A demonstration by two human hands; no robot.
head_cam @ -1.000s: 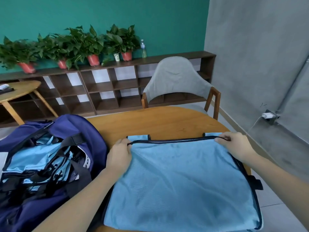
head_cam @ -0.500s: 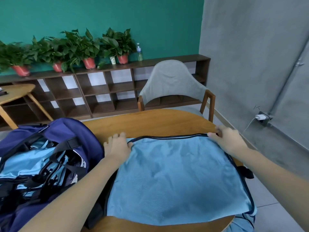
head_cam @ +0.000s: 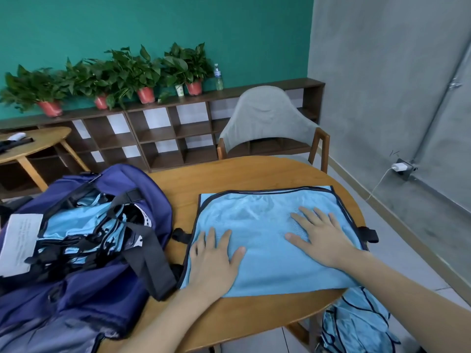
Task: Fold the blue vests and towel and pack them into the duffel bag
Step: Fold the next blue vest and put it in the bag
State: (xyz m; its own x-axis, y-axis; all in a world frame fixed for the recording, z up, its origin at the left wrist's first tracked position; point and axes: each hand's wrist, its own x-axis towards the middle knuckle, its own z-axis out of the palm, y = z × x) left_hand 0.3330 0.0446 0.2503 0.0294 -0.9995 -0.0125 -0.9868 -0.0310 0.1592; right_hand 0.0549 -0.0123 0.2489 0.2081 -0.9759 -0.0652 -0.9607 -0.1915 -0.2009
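Head view: both hands lie flat, fingers spread, on the vest (head_cam: 267, 225), left hand (head_cam: 214, 261) nearest the bag (head_cam: 84, 240); vest's long axis runs left-right, so the next fold likely goes sideways.

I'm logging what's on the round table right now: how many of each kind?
Folded blue vest under both flat hands: 1
Purple duffel bag, open, blue fabric inside: 1
Hands pressing on the vest, left hand and right hand: 2
Total: 4

Left hand (head_cam: 215, 258) & right hand (head_cam: 322, 238) flat, fingers spread, palms down.
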